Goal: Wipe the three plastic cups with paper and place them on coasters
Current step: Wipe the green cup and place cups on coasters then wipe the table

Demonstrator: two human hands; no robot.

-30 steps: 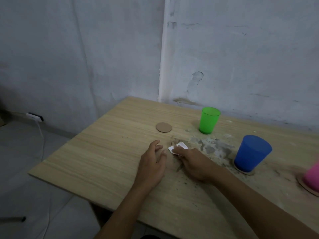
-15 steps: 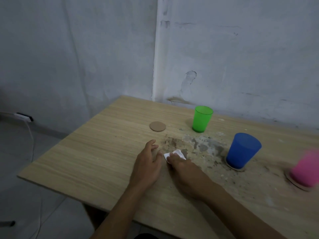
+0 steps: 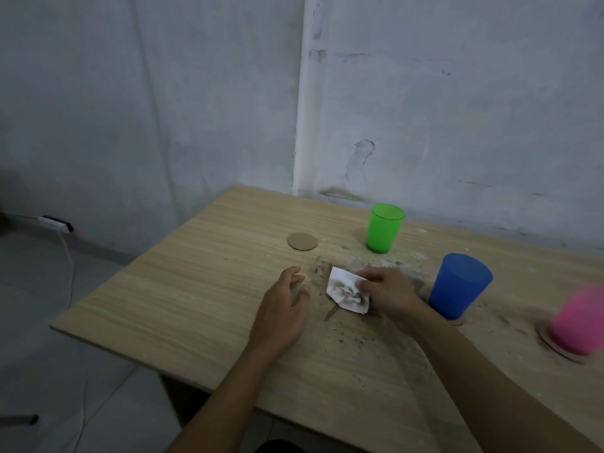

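1. Pinching the dirty paper (image 3: 348,294) in the right hand (image 3: 389,295), left hand (image 3: 282,308) flat, holding nothing.
2. Green cup (image 3: 383,228) stands upright on the bare counter (image 3: 196,302) at 12 o'clock from that grip, so right's nearer.
3. Empty coaster (image 3: 302,241) at 11 o'clock.

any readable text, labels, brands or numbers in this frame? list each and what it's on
None readable.
Green cup, blue cup, pink cup: plain, no print visible; the pink one is blurred.
Paper held by the right hand: dark smudges only, no lettering.
Bare coaster: blank.
Power strip on the floor: too small to tell.
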